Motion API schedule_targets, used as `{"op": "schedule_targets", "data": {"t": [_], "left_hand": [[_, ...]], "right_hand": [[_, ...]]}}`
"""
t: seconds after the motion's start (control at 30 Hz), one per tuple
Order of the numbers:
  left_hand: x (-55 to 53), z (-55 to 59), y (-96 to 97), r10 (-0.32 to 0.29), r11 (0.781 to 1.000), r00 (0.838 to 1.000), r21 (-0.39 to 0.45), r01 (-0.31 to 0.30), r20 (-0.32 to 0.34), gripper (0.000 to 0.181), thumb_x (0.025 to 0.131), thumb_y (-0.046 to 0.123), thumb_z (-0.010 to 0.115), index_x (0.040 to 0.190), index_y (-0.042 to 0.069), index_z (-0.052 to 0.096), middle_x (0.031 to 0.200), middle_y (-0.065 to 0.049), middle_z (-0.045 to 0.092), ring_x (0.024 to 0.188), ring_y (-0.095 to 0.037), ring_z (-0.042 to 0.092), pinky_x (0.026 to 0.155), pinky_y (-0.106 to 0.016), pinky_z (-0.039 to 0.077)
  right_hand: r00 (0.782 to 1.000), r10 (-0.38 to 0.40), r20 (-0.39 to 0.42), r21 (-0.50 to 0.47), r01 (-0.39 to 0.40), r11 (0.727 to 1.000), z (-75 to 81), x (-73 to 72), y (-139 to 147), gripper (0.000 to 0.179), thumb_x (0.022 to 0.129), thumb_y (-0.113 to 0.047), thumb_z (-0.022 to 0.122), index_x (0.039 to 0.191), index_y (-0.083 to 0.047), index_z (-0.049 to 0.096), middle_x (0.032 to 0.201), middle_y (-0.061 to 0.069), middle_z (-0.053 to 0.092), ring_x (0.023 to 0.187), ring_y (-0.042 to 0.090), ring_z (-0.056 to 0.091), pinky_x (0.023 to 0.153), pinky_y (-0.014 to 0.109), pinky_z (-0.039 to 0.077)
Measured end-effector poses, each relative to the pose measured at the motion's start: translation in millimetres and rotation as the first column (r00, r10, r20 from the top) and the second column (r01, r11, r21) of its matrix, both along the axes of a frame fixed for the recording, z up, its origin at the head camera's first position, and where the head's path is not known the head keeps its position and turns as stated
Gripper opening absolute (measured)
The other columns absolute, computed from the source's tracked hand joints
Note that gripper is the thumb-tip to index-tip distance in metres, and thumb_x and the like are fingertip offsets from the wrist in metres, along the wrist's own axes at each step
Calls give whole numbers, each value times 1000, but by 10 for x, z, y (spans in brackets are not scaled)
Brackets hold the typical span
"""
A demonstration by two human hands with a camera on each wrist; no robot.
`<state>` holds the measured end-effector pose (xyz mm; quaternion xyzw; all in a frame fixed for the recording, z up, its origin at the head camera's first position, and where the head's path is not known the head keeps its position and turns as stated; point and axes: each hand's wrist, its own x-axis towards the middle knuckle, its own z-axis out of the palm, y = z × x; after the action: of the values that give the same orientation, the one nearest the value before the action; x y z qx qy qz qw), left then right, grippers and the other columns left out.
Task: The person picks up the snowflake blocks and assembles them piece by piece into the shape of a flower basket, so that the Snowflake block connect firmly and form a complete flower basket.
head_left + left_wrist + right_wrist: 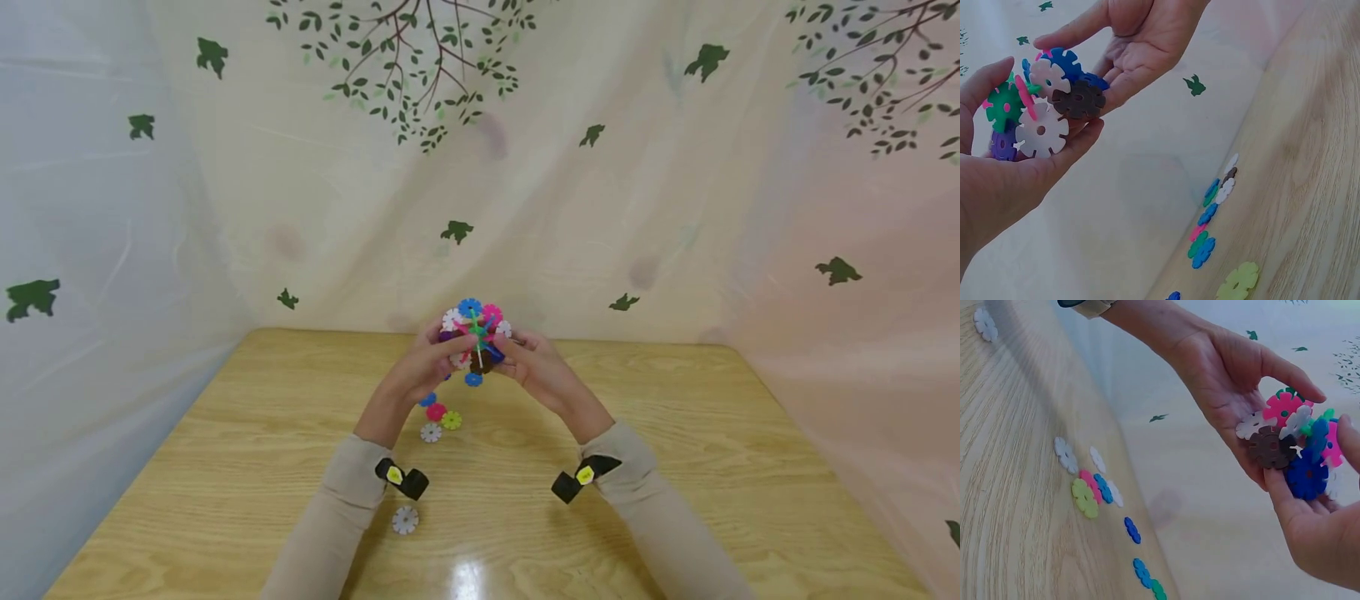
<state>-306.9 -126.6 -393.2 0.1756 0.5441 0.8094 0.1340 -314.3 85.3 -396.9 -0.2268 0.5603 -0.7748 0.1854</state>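
Note:
Both hands hold up a cluster of interlocked plastic snowflake discs (478,333) over the far part of the table. My left hand (414,367) grips it from the left, thumb at the front and fingers behind; my right hand (543,372) grips the right side the same way. In the left wrist view a white disc (1052,133), a brown disc (1075,103) and a green disc (999,111) face the camera. The right wrist view brings out a pink disc (1277,411) and a dark blue disc (1310,484). Some of the cluster is hidden by the fingers.
Loose discs lie on the wooden table (675,433): a yellow disc (454,424), a pink disc (435,411) and a white disc (427,435) below the hands. Another white disc (401,525) lies nearer, by the left sleeve. A printed cloth (360,242) hangs behind the table.

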Motion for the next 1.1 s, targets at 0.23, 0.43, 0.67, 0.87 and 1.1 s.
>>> {"op": "schedule_targets", "data": {"t": [0.23,0.43,0.67,0.87,1.1], "left_hand": [[-20,-10,-9,65,995,997,-73,-62,37,42,103,4,56,143,13,48,118,2,62,97,-11,63,80,-22,55],[-67,-27,-55,124,987,990,-114,-116,66,34,100,6,61,133,12,55,104,4,67,87,-8,63,73,-21,53],[-101,-4,-193,196,979,978,-77,-191,68,34,99,6,61,131,16,54,102,5,64,84,-6,60,69,-19,50],[-107,10,-316,241,970,967,-27,-240,77,31,100,5,60,128,17,56,100,5,65,83,-6,61,67,-19,51],[-72,8,-358,264,964,961,-23,-263,79,31,101,5,60,130,17,56,105,5,64,86,-6,61,69,-18,52]], "right_hand": [[988,-149,46,104,144,984,-43,-26,-22,19,107,-16,53,114,1,59,105,1,66,93,13,68,98,39,57],[985,-174,-12,281,171,944,-62,-50,-33,33,104,-20,59,123,7,60,106,5,67,96,18,67,103,49,54],[972,99,-211,573,41,818,-198,90,-1,38,99,-19,69,129,2,64,114,22,71,103,30,70,95,50,57],[795,494,-351,677,-149,721,-389,357,-178,32,93,-12,75,121,1,70,101,11,76,90,8,70,82,31,61],[626,687,-369,796,-169,581,-560,688,-441,38,91,-16,78,126,-4,69,92,6,70,75,-6,57,71,14,55]]}}
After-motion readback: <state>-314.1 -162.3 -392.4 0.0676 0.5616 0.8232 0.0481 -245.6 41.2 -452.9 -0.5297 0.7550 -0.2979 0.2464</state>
